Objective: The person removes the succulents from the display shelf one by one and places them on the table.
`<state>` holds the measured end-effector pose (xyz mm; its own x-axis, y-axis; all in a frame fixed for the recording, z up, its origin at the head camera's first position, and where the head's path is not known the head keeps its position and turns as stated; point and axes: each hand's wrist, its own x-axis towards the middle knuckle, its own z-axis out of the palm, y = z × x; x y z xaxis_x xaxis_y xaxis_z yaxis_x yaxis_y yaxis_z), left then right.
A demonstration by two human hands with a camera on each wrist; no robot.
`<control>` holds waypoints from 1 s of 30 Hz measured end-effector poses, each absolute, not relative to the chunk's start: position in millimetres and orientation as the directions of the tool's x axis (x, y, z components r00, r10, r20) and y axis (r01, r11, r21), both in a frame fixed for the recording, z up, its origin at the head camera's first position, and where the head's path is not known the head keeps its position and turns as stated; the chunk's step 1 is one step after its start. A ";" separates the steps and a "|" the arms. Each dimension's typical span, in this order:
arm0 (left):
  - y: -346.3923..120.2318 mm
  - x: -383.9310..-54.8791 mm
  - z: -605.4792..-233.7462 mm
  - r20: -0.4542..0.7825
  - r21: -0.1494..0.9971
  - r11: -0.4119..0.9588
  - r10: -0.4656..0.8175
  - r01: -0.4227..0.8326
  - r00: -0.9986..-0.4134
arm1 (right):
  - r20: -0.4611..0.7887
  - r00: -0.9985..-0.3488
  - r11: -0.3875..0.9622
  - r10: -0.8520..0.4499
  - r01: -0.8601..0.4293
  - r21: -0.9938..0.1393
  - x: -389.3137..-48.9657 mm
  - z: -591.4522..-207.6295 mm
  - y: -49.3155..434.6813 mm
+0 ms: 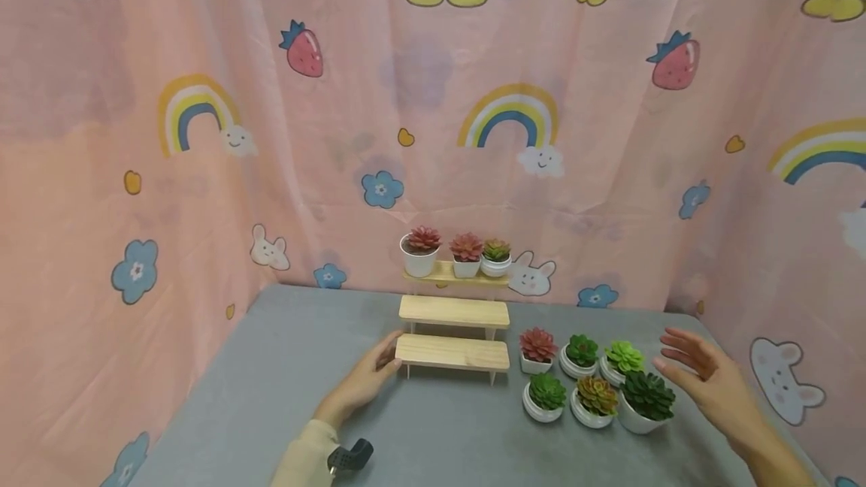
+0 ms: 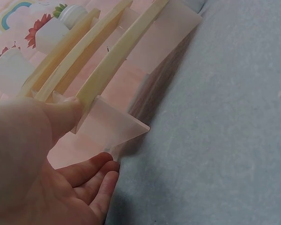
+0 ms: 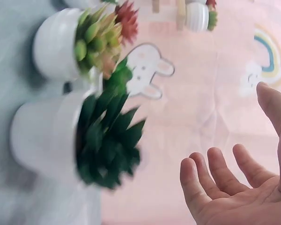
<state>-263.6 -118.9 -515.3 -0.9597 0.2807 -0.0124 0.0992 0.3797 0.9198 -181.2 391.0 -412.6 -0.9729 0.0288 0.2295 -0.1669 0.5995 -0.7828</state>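
A three-tier wooden display stand [image 1: 452, 352] with clear supports stands on the table. My left hand [image 1: 368, 373] is at the left end of its lowest tier. In the left wrist view the thumb [image 2: 68, 112] touches that board's end, while the visible fingers [image 2: 91, 180] lie loosely beside the clear support. My right hand [image 1: 710, 378] hovers with spread fingers, holding nothing, to the right of a dark green potted succulent [image 1: 646, 400]. Next to that pot are a red succulent [image 1: 537, 348], a yellow-orange one [image 1: 595, 400] and several green ones [image 1: 546, 395].
On the stand's top tier are two reddish potted succulents [image 1: 422, 246] and a smaller green-red one [image 1: 497, 255]. A pink patterned curtain [image 1: 433, 134] hangs behind the grey table [image 1: 284, 367] and along its sides. A black device [image 1: 350, 457] is at my left wrist.
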 end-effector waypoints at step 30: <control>-118.9 -259.6 -513.7 -0.011 0.919 0.381 0.287 0.104 -0.958 | 0.064 -0.974 0.461 -0.216 -0.159 -0.873 -288.0 -382.9 287.1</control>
<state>-259.6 -118.9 -513.7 -0.9580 0.2867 -0.0107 0.1037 0.3809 0.9188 -288.0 287.1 -382.9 -0.9744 -0.2156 0.0636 -0.1590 0.4611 -0.8730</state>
